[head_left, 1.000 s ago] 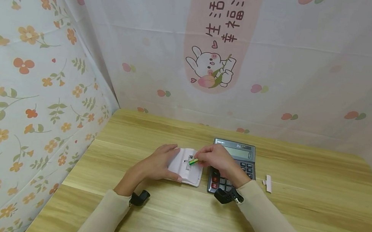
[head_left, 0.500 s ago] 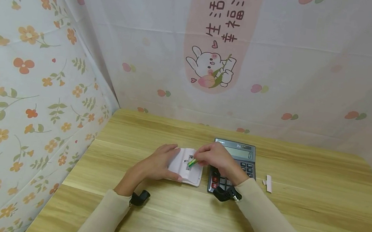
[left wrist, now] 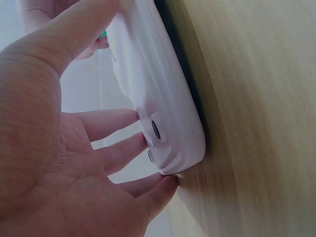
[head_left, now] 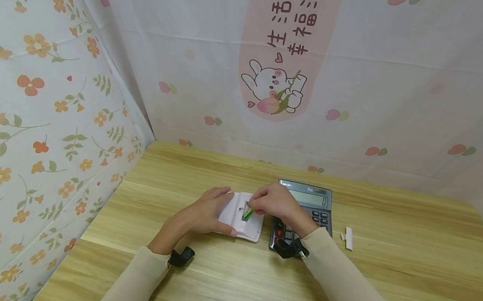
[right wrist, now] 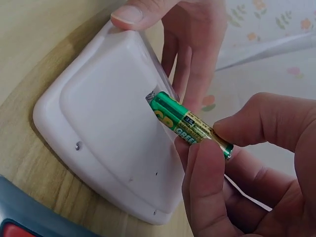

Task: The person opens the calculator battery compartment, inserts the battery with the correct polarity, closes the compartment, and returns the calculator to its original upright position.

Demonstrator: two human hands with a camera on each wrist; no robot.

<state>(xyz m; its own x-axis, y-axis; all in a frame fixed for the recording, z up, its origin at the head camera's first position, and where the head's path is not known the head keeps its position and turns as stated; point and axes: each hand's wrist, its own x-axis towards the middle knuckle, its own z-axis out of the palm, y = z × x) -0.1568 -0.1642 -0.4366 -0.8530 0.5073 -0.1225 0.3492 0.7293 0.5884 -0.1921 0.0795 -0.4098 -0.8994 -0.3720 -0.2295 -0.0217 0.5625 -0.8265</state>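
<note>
A white plastic device [head_left: 252,230] lies on the table with its back up and a small battery compartment exposed. My left hand [head_left: 206,212] holds it from the left, thumb on the near edge and fingers at the far side. In the left wrist view, those fingertips touch the end of the white casing [left wrist: 170,106]. My right hand [head_left: 279,205] pinches a green-and-gold battery [right wrist: 185,121] between thumb and fingers. Tilted, the battery has its lower end at the compartment. Its inner contacts are mostly hidden; a bit of metal shows beside the battery tip in the right wrist view.
A dark grey calculator [head_left: 306,198] with a display and red keys lies under the right wrist. Further right rests a small pale plastic cover [head_left: 349,238] with a tab. The wooden table [head_left: 226,288] meets patterned cloth at the back and left.
My right hand has shifted slightly left, and the battery has tipped more steeply with its lower end into the compartment area. The left hand and the white device have stayed put.
</note>
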